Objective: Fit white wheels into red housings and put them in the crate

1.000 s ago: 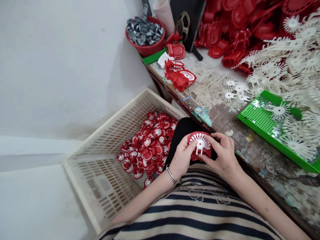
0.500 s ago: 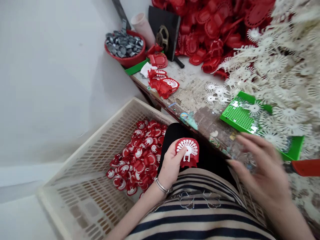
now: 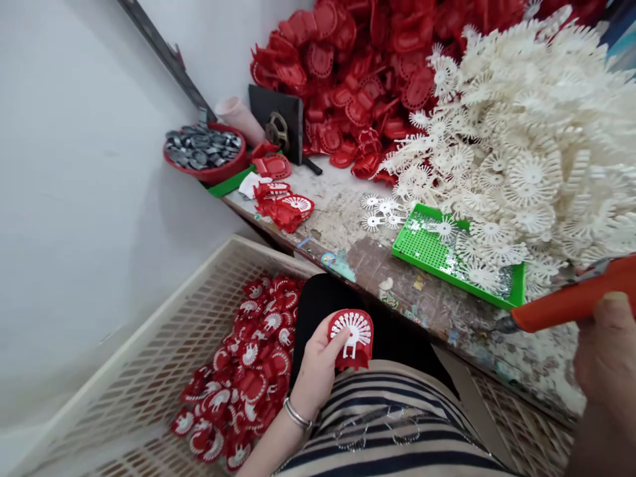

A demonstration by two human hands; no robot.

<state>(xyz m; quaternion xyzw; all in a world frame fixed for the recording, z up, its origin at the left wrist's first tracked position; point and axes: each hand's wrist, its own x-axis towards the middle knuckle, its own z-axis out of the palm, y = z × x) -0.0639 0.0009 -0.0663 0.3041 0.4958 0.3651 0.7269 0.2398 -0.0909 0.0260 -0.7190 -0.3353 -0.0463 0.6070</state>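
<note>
My left hand (image 3: 320,361) holds a red plastic part (image 3: 358,354) with a white fan-shaped piece (image 3: 354,326) lying on its face, the thumb pressed on the white piece. At the right edge my right hand (image 3: 603,351) is wrapped round the handle of an orange tool (image 3: 571,298), whose dark tip points left over the table's edge. A green perforated tray (image 3: 432,265), holding white fan pieces and small shiny bits, lies just beyond that tip. Several loose white pieces (image 3: 380,211) rest left of the tray.
A large heap of white pieces (image 3: 531,165) and a red heap (image 3: 358,86) cover the table's back. A red bowl of grey parts (image 3: 233,165) stands at the far left corner. Below it, a beige crate (image 3: 134,318) holds finished-looking red and white parts (image 3: 253,377).
My right hand has moved right and closed round the orange tool, which is now lifted. My left hand still holds the red part. The whole view has shifted.
</note>
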